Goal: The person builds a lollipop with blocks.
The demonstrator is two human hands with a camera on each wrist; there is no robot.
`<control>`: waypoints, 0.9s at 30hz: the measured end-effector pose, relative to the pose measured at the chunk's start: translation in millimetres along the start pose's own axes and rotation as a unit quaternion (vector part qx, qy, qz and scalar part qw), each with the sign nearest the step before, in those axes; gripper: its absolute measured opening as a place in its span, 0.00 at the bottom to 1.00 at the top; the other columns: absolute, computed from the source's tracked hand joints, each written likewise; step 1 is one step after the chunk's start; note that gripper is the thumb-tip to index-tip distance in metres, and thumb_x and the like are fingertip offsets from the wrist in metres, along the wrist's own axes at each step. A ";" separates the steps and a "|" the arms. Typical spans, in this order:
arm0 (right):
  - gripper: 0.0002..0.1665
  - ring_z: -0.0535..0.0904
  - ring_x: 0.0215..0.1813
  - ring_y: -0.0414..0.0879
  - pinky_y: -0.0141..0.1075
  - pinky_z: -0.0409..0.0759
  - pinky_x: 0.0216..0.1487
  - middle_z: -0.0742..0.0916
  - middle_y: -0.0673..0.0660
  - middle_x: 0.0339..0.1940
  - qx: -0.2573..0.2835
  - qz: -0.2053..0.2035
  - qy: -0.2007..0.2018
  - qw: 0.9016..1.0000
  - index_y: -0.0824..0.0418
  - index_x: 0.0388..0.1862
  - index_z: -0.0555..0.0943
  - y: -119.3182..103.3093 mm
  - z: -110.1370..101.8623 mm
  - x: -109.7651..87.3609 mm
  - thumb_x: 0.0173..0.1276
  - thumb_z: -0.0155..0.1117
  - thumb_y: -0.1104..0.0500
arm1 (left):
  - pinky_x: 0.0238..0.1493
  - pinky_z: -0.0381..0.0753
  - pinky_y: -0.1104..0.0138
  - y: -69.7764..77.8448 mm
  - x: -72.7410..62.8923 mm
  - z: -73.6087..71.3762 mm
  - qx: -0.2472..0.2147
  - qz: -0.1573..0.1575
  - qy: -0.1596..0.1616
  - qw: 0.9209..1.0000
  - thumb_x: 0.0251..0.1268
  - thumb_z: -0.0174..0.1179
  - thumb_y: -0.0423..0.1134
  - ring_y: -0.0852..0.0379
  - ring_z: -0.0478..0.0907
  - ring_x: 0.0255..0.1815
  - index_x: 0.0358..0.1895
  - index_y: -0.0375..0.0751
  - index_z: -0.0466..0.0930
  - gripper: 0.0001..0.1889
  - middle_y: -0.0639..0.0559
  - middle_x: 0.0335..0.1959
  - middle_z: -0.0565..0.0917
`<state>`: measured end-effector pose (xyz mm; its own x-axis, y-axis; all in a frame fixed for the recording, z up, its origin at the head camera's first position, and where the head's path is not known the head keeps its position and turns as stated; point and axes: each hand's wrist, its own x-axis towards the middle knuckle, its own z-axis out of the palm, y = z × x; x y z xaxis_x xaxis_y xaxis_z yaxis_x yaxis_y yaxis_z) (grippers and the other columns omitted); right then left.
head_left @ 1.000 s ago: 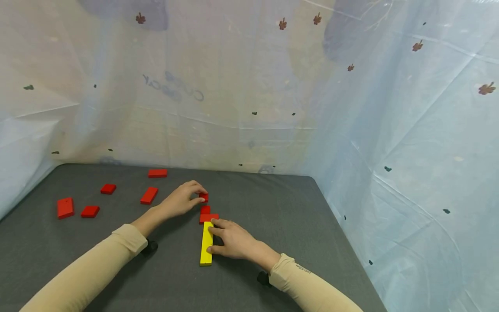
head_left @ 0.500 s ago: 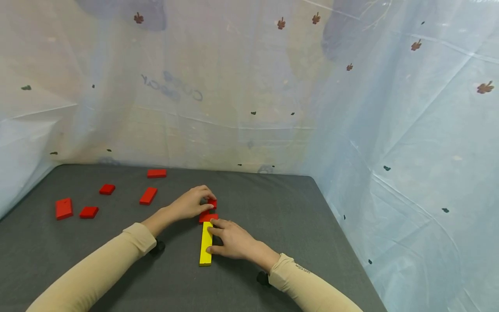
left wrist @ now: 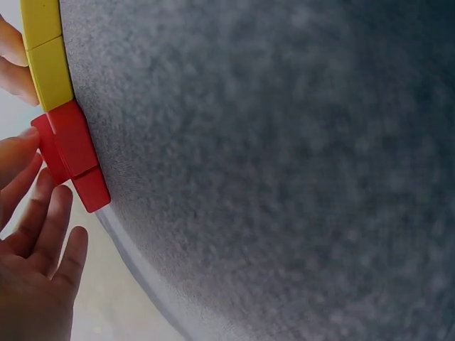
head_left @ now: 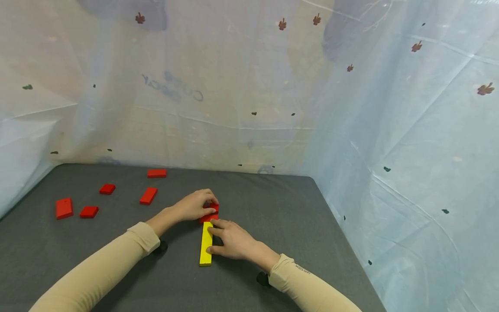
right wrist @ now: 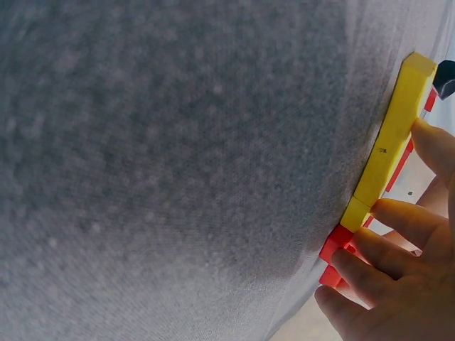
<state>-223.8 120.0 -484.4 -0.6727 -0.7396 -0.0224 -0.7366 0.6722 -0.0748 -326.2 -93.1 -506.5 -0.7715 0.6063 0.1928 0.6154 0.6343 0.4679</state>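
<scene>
Currently: left hand (head_left: 192,206) pinching red block, right hand (head_left: 234,239) on yellow bar

Left thumb and fingers grip a small red block (head_left: 215,207), just behind a wider red block (head_left: 207,218); contact between the two unclear. Right fingers loosely extended, touching the right side of the yellow bar (head_left: 205,251), which meets the wider block. Five loose red blocks (head_left: 148,196) lie left on gray cloth (head_left: 273,208).

Left arm (head_left: 97,264) angled forward and inward; left hand (head_left: 195,207) farther out than right, pinching with thumb (left wrist: 15,155), outer fingers (left wrist: 51,238) extended; right arm (head_left: 312,286) angled inward, right hand (head_left: 233,239) with fingers (right wrist: 402,252) spread, nearly straight
</scene>
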 end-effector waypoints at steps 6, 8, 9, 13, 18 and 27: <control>0.38 0.70 0.77 0.50 0.43 0.70 0.76 0.73 0.57 0.79 0.004 -0.003 0.001 1.000 0.57 0.76 0.75 0.6 1.2 0.3 0.76 0.64 0.38 | 0.53 0.83 0.55 2.3 -1.7 -0.7 0.012 -0.005 -0.027 1.000 0.72 0.68 0.38 0.54 0.80 0.47 0.52 0.44 0.87 0.09 0.51 0.49 0.83; 0.38 0.70 0.77 0.50 0.43 0.69 0.76 0.72 0.58 0.79 0.008 -0.002 -0.001 1.000 0.57 0.76 0.75 0.6 1.0 0.6 0.76 0.64 0.38 | 0.53 0.83 0.54 2.6 -1.7 -1.3 0.009 -0.007 -0.032 0.999 0.73 0.67 0.38 0.54 0.80 0.47 0.52 0.44 0.87 0.09 0.51 0.49 0.82; 0.38 0.70 0.77 0.50 0.43 0.69 0.76 0.72 0.58 0.79 0.009 -0.002 -0.002 1.000 0.57 0.76 0.75 0.6 0.8 0.6 0.76 0.64 0.38 | 0.53 0.83 0.54 2.6 -1.4 -1.5 0.007 -0.008 -0.033 0.999 0.73 0.66 0.38 0.54 0.80 0.47 0.52 0.44 0.87 0.09 0.51 0.49 0.82; 0.37 0.70 0.78 0.50 0.44 0.69 0.76 0.72 0.58 0.79 0.014 -0.001 -0.004 1.000 0.58 0.76 0.74 0.6 -0.3 -0.1 0.77 0.64 0.39 | 0.55 0.83 0.53 2.9 -1.1 -2.1 0.001 -0.008 -0.036 0.999 0.74 0.66 0.38 0.53 0.80 0.48 0.52 0.44 0.87 0.09 0.51 0.50 0.82; 0.38 0.70 0.78 0.51 0.45 0.69 0.76 0.72 0.59 0.79 0.010 -0.005 -0.003 1.000 0.58 0.76 0.74 0.8 0.1 -0.1 0.77 0.63 0.39 | 0.55 0.83 0.54 1.5 -0.8 -1.1 -0.002 -0.007 -0.035 0.999 0.73 0.66 0.37 0.53 0.80 0.48 0.52 0.44 0.87 0.09 0.50 0.50 0.82; 0.38 0.69 0.78 0.50 0.46 0.69 0.76 0.71 0.58 0.80 0.006 -0.001 -0.005 1.000 0.57 0.77 0.74 1.3 1.6 -0.1 0.77 0.63 0.38 | 0.55 0.83 0.53 0.3 -1.8 -1.6 -0.008 -0.003 -0.021 1.000 0.73 0.67 0.37 0.52 0.80 0.49 0.53 0.44 0.87 0.09 0.50 0.50 0.82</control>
<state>-224.6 120.9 -486.1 -0.6701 -0.7415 -0.0331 -0.7371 0.6701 -0.0874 -324.9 -94.7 -505.3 -0.7673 0.6227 0.1535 0.6081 0.6304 0.4825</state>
